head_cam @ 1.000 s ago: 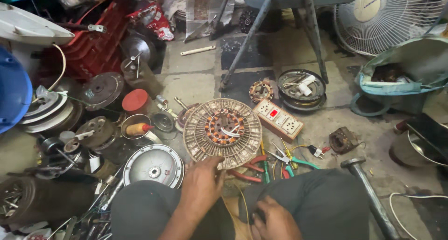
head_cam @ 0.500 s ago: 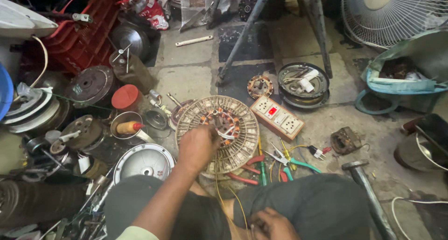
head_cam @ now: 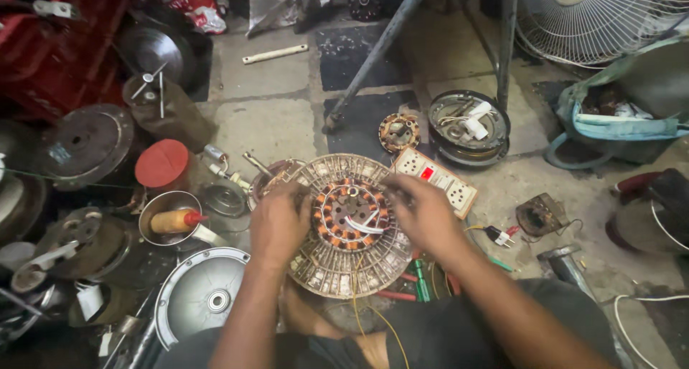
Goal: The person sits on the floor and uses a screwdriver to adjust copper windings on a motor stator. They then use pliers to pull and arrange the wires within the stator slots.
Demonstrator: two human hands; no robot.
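The ceiling fan stator [head_cam: 349,225] with copper windings lies on the floor, just beside the white socket board [head_cam: 436,180]. The left hand [head_cam: 278,222] grips its left rim; the right hand [head_cam: 423,213] clasps its right rim, fingers curled over the edge.

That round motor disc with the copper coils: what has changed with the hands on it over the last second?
The right hand came up from the lap and now rests on the right side of the round motor disc. The left hand, first at the disc's near edge, then over its middle, now grips its left side. So both hands hold it. The disc, the white socket strip and the red lid kept their places on the floor.
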